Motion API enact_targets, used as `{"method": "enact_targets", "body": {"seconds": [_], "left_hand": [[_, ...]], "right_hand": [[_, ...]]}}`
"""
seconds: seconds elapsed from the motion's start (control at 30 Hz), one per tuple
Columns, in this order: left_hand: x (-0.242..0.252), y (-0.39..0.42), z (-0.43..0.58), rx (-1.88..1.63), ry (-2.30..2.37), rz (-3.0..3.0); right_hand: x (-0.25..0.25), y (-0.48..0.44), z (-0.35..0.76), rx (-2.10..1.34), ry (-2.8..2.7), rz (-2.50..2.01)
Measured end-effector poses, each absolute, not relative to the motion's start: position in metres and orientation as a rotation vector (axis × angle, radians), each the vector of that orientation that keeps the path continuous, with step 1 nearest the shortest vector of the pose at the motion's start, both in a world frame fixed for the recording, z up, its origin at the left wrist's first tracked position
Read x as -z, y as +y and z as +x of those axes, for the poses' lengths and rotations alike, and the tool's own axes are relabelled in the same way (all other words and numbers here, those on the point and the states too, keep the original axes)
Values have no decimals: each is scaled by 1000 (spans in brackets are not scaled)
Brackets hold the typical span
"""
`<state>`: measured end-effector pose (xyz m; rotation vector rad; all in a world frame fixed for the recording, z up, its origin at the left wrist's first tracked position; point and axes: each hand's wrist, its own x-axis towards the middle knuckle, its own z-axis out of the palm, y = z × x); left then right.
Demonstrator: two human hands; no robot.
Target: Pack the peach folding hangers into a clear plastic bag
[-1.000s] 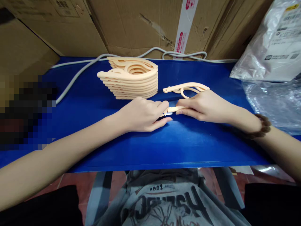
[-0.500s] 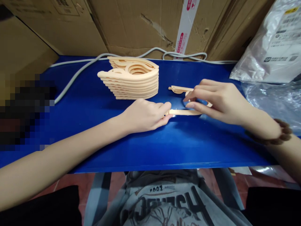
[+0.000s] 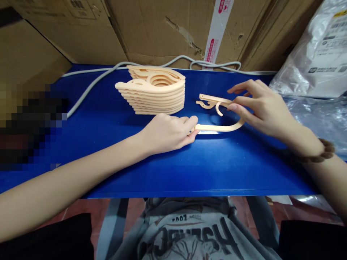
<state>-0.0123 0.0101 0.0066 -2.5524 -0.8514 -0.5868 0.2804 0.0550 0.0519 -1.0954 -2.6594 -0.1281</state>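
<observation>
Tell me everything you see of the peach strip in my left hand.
The strip is slim, pale peach and smooth-looking, like molded plastic. The left hand grips its left end, hiding part of it. From there it runs nearly straight rightward over the blue tabletop, then bends away toward the right hand. Whether that hand touches it, or it joins the hooked piece behind, I can't tell.

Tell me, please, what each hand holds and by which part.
The left hand holds the beige piece by its left end. The right hand is at the piece's curve; whether it grips cannot be told.
</observation>
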Motion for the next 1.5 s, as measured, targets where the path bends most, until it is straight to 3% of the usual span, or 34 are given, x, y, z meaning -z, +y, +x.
{"method": "enact_targets", "body": {"seconds": [0.7, 1.0, 1.5], "left_hand": [[-15, 7, -9, 637, -430, -2863], [-7, 13, -10, 705, -573, -2761], [-5, 12, -11, 842, -404, -2683]], "right_hand": [[-39, 57, 280, 100, -2779, -1041], [-38, 62, 284, 124, -2811, -1104], [-38, 65, 288, 92, -2796, -1162]]}}
